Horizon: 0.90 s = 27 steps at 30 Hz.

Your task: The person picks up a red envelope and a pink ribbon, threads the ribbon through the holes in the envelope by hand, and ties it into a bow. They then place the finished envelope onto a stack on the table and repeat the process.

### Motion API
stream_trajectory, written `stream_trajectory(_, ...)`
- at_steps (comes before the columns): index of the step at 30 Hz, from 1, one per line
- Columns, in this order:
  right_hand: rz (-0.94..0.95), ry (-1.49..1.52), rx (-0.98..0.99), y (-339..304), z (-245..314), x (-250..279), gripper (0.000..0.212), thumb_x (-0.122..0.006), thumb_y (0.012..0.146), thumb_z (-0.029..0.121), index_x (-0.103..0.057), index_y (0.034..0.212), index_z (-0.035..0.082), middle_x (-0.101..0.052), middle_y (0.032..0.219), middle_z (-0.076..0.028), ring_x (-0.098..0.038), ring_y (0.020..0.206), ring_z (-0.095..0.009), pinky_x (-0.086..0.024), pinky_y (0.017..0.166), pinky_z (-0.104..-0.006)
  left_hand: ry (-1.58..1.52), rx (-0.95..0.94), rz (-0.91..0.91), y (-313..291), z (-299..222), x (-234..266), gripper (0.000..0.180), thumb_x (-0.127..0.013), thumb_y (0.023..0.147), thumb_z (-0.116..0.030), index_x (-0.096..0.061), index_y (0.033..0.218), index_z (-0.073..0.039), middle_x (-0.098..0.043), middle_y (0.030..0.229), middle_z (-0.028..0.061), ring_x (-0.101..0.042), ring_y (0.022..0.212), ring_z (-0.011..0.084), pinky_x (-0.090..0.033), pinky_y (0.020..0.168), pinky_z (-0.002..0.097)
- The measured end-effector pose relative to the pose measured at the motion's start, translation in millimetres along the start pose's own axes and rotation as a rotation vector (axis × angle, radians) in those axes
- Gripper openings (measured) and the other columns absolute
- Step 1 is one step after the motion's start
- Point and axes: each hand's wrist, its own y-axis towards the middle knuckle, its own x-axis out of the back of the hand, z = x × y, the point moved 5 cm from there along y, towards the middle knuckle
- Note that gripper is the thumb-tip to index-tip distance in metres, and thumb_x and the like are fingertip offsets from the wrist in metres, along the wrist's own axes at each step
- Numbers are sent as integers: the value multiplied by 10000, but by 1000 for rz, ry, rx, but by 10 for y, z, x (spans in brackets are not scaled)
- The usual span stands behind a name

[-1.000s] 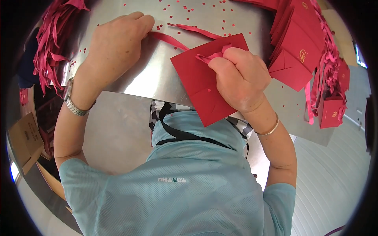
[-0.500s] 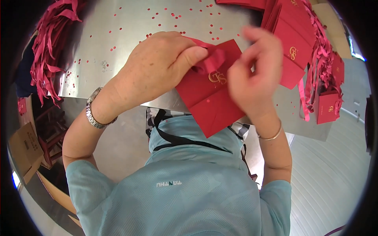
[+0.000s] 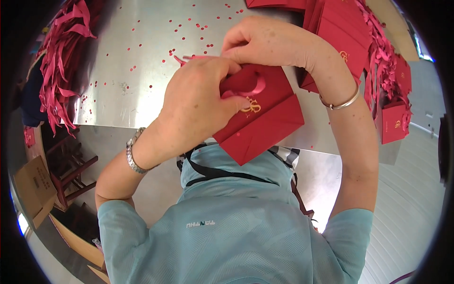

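Observation:
A small red paper gift bag (image 3: pixel 269 120) with a gold print lies tilted at the table's near edge. My left hand (image 3: pixel 198 97) is closed on its left side, the thumb pressed on the front by the print. A pink ribbon loop (image 3: pixel 257 86) curves over the front, and ribbon ends (image 3: pixel 182 59) stick out beyond my left knuckles. My right hand (image 3: pixel 267 42) reaches over the bag's upper edge, its fingers pinched together close to my left fingertips. What the right fingertips hold is hidden.
Small red paper dots (image 3: pixel 201 26) are scattered over the metal table (image 3: pixel 142 52). A bunch of pink ribbons (image 3: pixel 59 71) hangs over its left edge. Red gift bags (image 3: pixel 340 35) are stacked at the right, beside more ribbons (image 3: pixel 380 61). A cardboard box (image 3: pixel 35 187) stands at the lower left.
My right hand has moved from the bag's right side up and left to its top edge, its fingers now pinched. The bag has turned slightly, and the ribbon loop now lies wider open.

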Motion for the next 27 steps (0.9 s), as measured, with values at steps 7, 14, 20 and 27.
stream_trajectory(7,-197,-23,-170,-93,-94,-98,220,-608,849,198,-665,851,-14,-605,667,-63,-563,634,-133,-459,604,-291,5,-72,-28,-96,-71,-9,364,-832,654,-163,-654,951,-48,-661,856,108,-613,838,314,-481,734,405)
stream_trajectory(14,-877,-33,-83,-438,87,-44,232,-629,887,186,-619,1000,-17,-629,831,-106,-599,723,-154,-493,669,-301,52,-21,6,-82,30,-52,449,-857,626,-121,-646,1013,-37,-589,820,67,-545,757,236,-470,708,346)
stream_trajectory(20,-787,6,-39,-1125,416,-757,282,-684,812,74,-590,1078,53,-607,967,-137,-611,851,-323,-510,731,-390,85,-276,-92,-51,285,293,276,-612,875,-36,-642,1149,-23,-645,1024,118,-591,898,251,-487,774,338)
stream_trajectory(27,-815,-127,69,-1044,454,-885,504,-709,792,104,-575,1276,74,-568,1074,-115,-607,750,-254,-516,632,-351,226,-285,145,-82,387,315,310,-631,751,87,-674,1017,-65,-607,1165,115,-583,1002,311,-499,833,375)
